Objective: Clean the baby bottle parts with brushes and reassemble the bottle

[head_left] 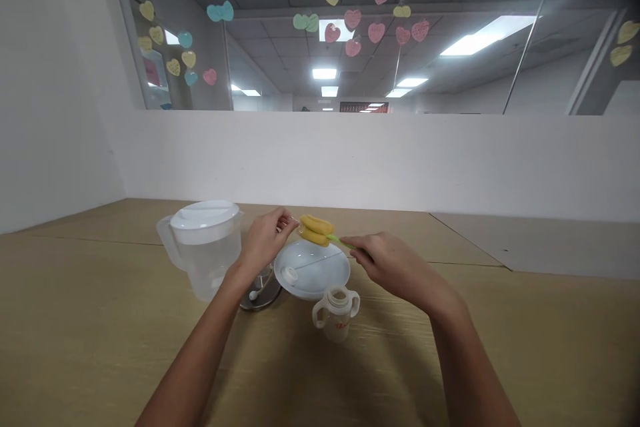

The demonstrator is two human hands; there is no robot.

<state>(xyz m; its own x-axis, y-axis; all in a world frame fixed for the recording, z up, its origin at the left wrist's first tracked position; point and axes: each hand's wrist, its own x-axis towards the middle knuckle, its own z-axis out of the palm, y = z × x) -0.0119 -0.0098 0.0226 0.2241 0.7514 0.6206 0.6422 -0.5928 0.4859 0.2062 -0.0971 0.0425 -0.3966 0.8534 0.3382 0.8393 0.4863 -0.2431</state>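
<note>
One yellow sponge brush (316, 232), gripped in your right hand (383, 257), your left hand (273, 235) curled at its left end, hold unclear, bowl (320, 277) nearer, two-handled bottle (337, 320) nearest.

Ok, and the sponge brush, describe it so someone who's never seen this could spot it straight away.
On the tan table, find the wide white bowl right of the lidded pitcher. Around the bowl's far edge in the picture, the right hand holds the sponge brush by its thin green handle. Its plump yellow head sets it apart from the pale bowl and pitcher.
</note>
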